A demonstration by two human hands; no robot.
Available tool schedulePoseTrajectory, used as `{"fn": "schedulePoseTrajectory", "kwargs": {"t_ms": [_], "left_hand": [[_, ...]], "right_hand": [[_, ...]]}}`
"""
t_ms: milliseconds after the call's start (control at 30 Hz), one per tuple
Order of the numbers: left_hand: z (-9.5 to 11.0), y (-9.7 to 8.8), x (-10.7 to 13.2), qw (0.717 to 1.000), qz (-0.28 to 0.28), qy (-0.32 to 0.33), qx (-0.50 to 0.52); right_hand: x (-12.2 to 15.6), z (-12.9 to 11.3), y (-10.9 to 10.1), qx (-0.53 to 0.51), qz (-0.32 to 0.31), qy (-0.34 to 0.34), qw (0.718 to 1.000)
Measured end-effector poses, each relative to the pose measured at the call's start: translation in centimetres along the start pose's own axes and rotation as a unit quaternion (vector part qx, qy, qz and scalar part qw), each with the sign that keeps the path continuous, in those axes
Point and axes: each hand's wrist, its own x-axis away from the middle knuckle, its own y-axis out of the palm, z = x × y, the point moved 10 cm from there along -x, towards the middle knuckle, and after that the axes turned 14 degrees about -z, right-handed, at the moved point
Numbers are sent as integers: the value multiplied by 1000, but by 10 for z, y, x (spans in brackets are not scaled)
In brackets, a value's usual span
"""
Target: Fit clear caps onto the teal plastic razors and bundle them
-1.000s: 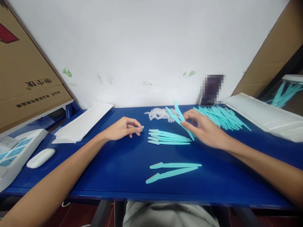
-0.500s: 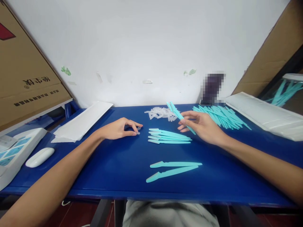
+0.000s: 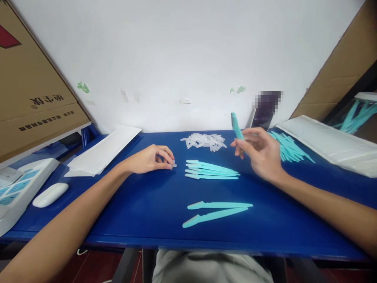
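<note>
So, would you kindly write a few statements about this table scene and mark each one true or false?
1. The right hand holds a turquoise eyebrow razor above the table. True.
2. The left hand holds a white envelope. False: it pinches a small translucent piece.
3. The pile of translucent pieces lies near the wall. True.
4. Three razors lie nearest the front edge. False: the front razors number two.
5. The loose razor heap lies partly behind the right hand. True.
</note>
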Motion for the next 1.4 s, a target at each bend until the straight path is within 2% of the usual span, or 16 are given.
{"fn": "schedulePoseTrajectory", "kwargs": {"t_ms": [100, 300, 400, 600, 700, 833, 1000, 1133, 1233, 1400], "left_hand": [[0, -4, 3, 999, -8, -1, -39], [2, 3, 4, 996, -59, 19, -67], [3, 3, 2, 996, -38, 15, -76], [15, 8, -5, 997, 7, 46, -56], [19, 11, -7, 999, 17, 35, -35], [22, 20, -7, 1000, -13, 10, -7], [36, 34, -4, 998, -54, 13, 8], [53, 42, -6, 998, -53, 34, 12], [60, 45, -9, 998, -46, 44, -1], [58, 45, -10, 998, -34, 44, 2]], "right_hand": [[2, -5, 4, 54, -15, -12, 998], [9, -7, 31, 125, -126, -3, 984], [10, -12, 39, 166, -153, -3, 974], [10, -18, 44, 189, -160, 16, 969], [11, -26, 48, 216, -188, -16, 958], [19, -37, 64, 283, -266, -81, 918], [41, -43, 94, 367, -392, -138, 832], [50, -45, 107, 446, -419, -161, 775], [51, -44, 109, 485, -412, -164, 753], [52, -43, 107, 503, -409, -155, 746]]}}
